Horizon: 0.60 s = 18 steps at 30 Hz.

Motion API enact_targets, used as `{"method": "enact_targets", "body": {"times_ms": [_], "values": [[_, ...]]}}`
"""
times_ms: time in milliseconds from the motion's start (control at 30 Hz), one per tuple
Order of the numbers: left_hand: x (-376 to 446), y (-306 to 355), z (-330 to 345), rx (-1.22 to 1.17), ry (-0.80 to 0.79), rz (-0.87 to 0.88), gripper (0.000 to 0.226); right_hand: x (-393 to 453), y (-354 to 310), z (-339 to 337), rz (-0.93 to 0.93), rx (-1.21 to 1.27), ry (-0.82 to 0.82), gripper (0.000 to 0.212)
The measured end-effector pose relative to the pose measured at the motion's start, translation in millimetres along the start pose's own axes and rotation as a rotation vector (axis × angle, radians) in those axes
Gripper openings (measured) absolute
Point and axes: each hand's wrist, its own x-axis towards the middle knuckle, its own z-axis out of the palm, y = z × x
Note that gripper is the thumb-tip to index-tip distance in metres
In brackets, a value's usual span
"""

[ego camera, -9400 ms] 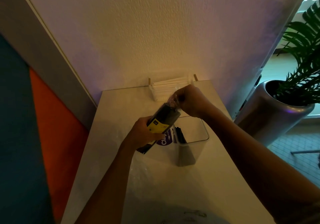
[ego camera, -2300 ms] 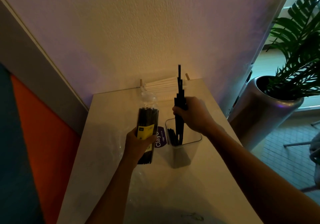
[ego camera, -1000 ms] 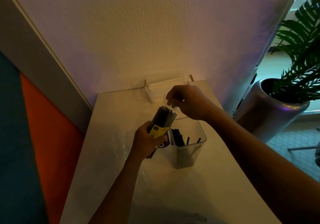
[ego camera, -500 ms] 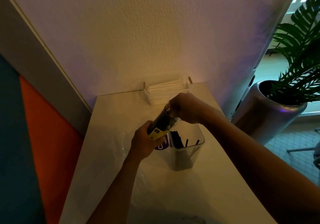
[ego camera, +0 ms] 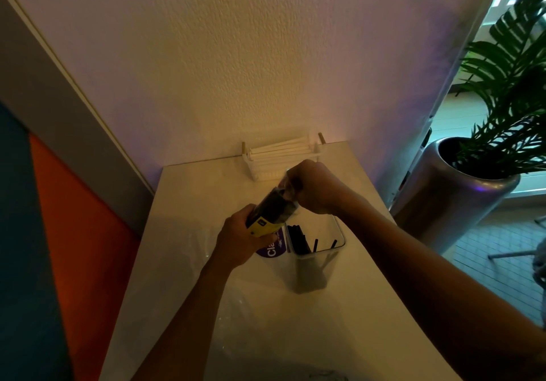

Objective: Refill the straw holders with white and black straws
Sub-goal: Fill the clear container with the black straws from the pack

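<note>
The clear plastic packet of black straws (ego camera: 274,203) carries a yellow label. Black straws (ego camera: 298,240) stand in the clear square holder (ego camera: 313,265), beside a purple sticker with white lettering (ego camera: 270,249). White straws (ego camera: 280,152) fill the white rack (ego camera: 257,171) on the cream surface (ego camera: 189,203).

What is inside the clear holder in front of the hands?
The clear holder has black straws standing inside, most bunched at its left side, two leaning apart. Its far rim is covered by the right hand and the straw pack.
</note>
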Motion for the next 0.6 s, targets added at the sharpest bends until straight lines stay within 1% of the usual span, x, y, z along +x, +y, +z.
{"method": "enact_targets", "body": {"times_ms": [167, 233, 333, 400, 433, 500, 600], "values": [[6.4, -1.3, -3.7, 0.002, -0.019, -0.016, 0.05, -1.0, -1.8, -2.8, -0.004, 0.025, 0.041, 0.014], [8.7, 1.3, -4.7, 0.008, -0.008, -0.006, 0.048, 0.5, -2.8, -4.5, -0.016, 0.014, 0.058, 0.019], [8.8, 4.9, -6.1, 0.0, -0.002, 0.005, 0.046, 1.5, -4.0, -6.1, -0.03, -0.002, 0.078, 0.02], [8.1, 5.9, -8.4, -0.001, -0.004, 0.007, 0.046, 2.3, -4.6, -6.4, -0.05, 0.013, 0.097, 0.027], [8.5, 5.8, -9.3, -0.002, -0.003, 0.009, 0.046, 2.7, -4.8, -6.8, -0.055, 0.027, 0.111, 0.027], [8.5, 6.5, -9.9, -0.005, 0.0, 0.01, 0.044, 4.1, -2.7, -6.3, -0.056, 0.069, 0.149, 0.019], [8.0, 9.4, -8.8, -0.038, 0.003, 0.017, 0.043, 3.6, 1.0, -7.7, -0.05, 0.108, 0.208, 0.022]]}}
